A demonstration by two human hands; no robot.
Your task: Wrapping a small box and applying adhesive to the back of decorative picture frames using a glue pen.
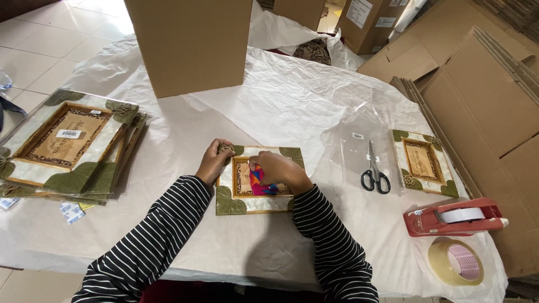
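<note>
The decorative frame (259, 180) is lying flat near the front edge of the worktop (185, 140), at its middle. Its upper left corner is being gripped by the left hand (213, 163), fingers curled closed over the edge, apparently to steady it. A bright multicoloured insert (259, 180) (pink, blue and orange) is being pinched by the right hand (279, 169) over the frame's opening. A stack of wrapped frames (67, 147) is resting at the left edge. Scissors (374, 171), another frame (424, 163), a red tape dispenser (453, 217) and a tape roll (456, 261) are lying toward the right edge.
</note>
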